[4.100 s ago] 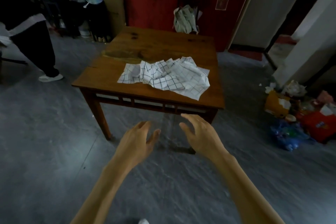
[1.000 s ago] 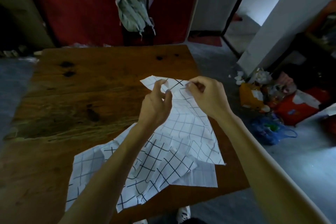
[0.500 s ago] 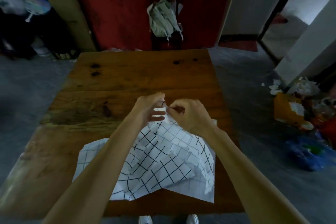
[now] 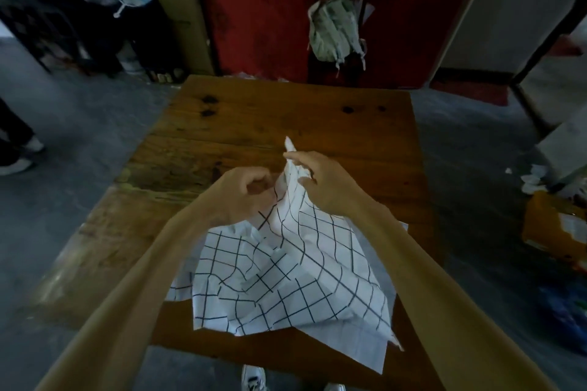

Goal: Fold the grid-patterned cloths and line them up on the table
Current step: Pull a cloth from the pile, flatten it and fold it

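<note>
A heap of white grid-patterned cloths point(image 4: 286, 282) lies crumpled on the near right part of the brown wooden table point(image 4: 286, 117). The top cloth is drawn up into a peak over the table's middle. My right hand point(image 4: 324, 184) pinches that cloth near its raised corner, whose tip sticks up past the fingers. My left hand point(image 4: 244, 194) is closed on the same cloth's edge just to the left, the two hands nearly touching. Parts of the lower cloths are hidden under the top one and my forearms.
The far half of the table is bare wood. A pale backpack point(image 4: 336, 28) hangs at the red wall behind it. Bags and litter point(image 4: 559, 225) lie on the floor to the right. Another person's shoe point(image 4: 16, 165) is at the far left.
The hands have lifted the top cloth's corner higher and a little farther across the table, so the cloth now stands in a peak. The view has shifted slightly.
</note>
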A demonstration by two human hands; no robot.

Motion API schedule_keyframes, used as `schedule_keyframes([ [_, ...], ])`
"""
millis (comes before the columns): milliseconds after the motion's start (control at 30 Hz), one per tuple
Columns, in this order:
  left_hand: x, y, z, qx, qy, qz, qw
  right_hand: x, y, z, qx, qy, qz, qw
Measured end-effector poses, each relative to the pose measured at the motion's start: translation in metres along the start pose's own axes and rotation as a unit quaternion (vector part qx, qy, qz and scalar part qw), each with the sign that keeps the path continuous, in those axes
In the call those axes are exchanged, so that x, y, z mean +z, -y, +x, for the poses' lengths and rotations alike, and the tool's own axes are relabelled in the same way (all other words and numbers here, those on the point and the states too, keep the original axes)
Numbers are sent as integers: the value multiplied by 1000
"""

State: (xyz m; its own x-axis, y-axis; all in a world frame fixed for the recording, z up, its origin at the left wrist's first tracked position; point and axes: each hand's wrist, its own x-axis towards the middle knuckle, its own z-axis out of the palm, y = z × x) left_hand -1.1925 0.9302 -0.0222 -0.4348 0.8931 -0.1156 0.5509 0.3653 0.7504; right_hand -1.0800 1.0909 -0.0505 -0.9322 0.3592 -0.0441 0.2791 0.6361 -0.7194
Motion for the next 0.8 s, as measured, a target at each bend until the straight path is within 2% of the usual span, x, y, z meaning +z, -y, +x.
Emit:
schedule_keyframes([
  [67, -11, 11, -8, 12, 20, 17, 1000, 9, 12, 16, -13, 69, -62, 996],
  [133, -23, 23, -14, 24, 42, 23, 999, 21, 23, 33, -45, 103, -167, 980],
  [267, -44, 47, -21, 35, 24, 30, 999, 36, 32, 61, -93, 118, -288, 946],
  [367, -59, 65, -19, 39, -14, 66, 997, 32, 31, 67, -55, 121, -312, 941],
  [500, -68, 77, 0, 21, -73, 143, 987, 11, 18, 67, 24, 78, -271, 959],
  [600, -70, 68, 26, 45, -116, 162, 979, -15, 8, 66, 66, 64, -272, 958],
  [800, -80, 7, 96, 104, -179, 192, 959, -95, -9, 58, 129, -97, -257, 953],
])
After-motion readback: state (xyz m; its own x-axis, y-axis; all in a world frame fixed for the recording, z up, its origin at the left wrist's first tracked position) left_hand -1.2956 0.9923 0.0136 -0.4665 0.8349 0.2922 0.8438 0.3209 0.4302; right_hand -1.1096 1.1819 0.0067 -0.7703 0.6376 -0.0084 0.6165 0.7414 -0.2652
